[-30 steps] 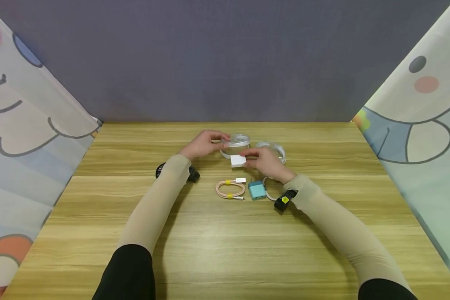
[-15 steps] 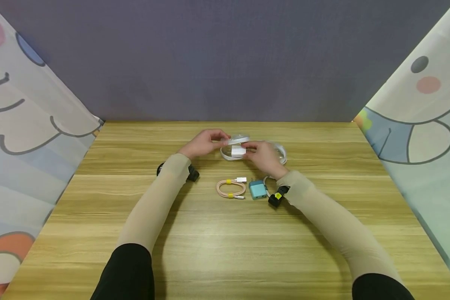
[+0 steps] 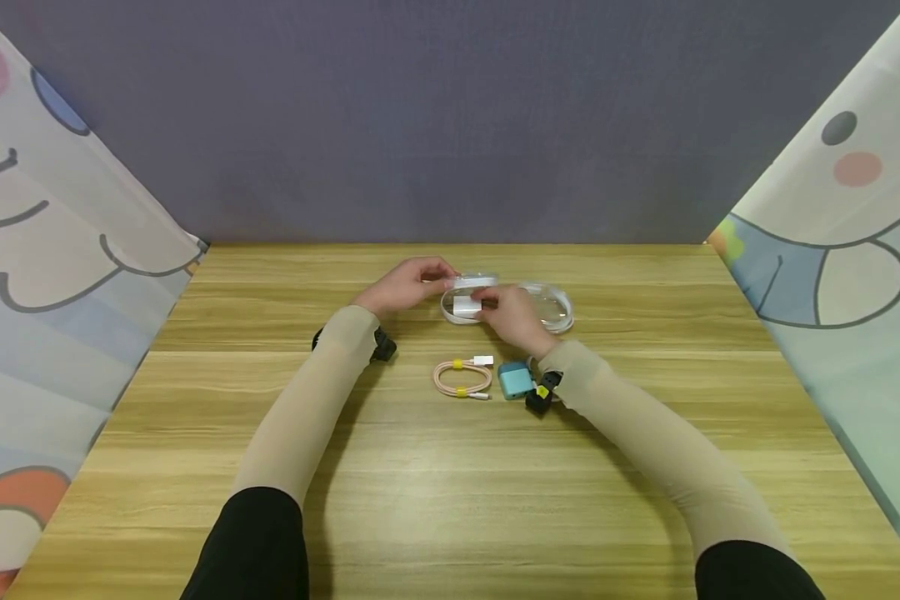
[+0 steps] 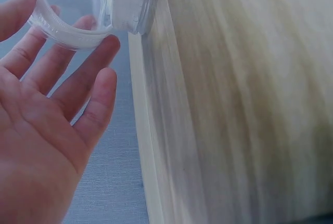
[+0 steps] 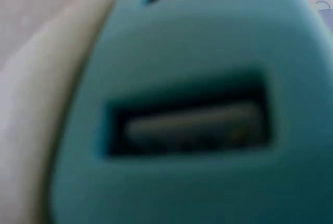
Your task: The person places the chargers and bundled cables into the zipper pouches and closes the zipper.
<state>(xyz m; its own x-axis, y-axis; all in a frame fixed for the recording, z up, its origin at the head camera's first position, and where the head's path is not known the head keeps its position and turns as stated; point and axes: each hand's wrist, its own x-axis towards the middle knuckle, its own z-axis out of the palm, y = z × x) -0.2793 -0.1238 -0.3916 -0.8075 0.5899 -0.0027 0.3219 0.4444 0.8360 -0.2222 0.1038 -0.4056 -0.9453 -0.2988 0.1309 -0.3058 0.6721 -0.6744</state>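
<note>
My left hand holds a clear round plastic case with a white rim by its left side. In the left wrist view, thumb and fingers lie around the rim of one part, and a second round part stands beside it. My right hand pinches a white charger block within the case's outline; whether it touches the bottom I cannot tell. A blue charger block lies under the right wrist, filling most of the right wrist view with its port.
In front of the hands lies a coiled pink cable with yellow ties. To the right of the case is another clear round item with a white rim. A grey panel stands behind the wooden table.
My right hand has moved back and left, bringing the white charger block from in front of the case to within its outline. The left hand has stayed nearly still.
</note>
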